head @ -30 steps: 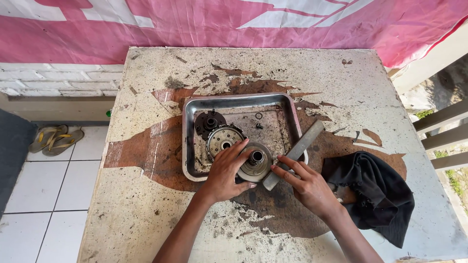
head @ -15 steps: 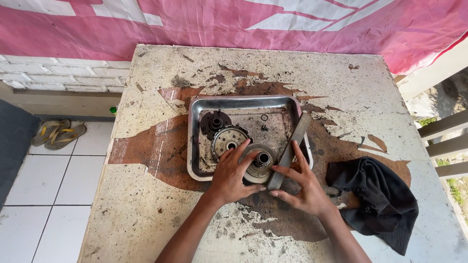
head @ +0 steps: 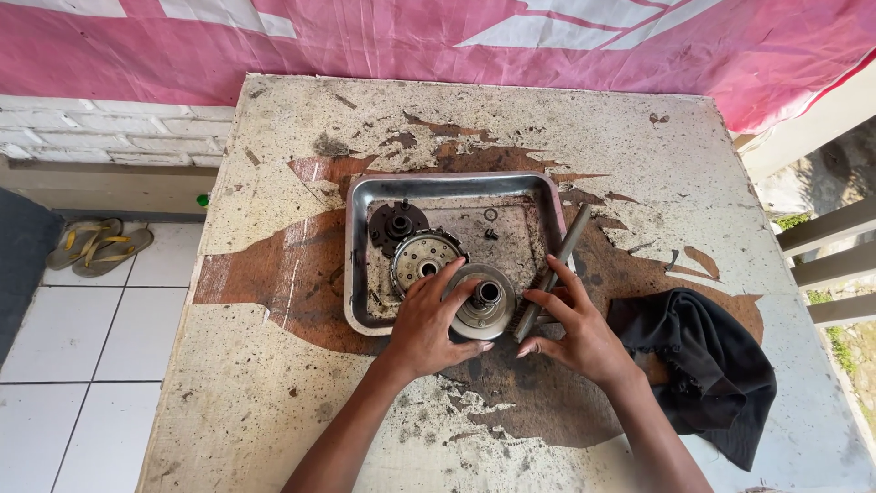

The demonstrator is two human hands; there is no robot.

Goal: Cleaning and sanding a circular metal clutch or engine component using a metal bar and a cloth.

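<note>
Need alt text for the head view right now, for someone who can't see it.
Left hand grips a round metal clutch part at a steel tray's near edge; right hand holds a grey brush against it. A black rag lies right.

black cloth (head: pixel 707 365) (right end) cut off, tray (head: pixel 447 181) bits unclear

Brush (head: pixel 550 274) now lower, beside drum (head: pixel 484 301)

Silvery metal tray (head: pixel 356 274), grey round drum part (head: pixel 484 310), black cloth (head: pixel 703 365), cream table (head: pixel 639 155) blotched brown, possibly rust
</note>
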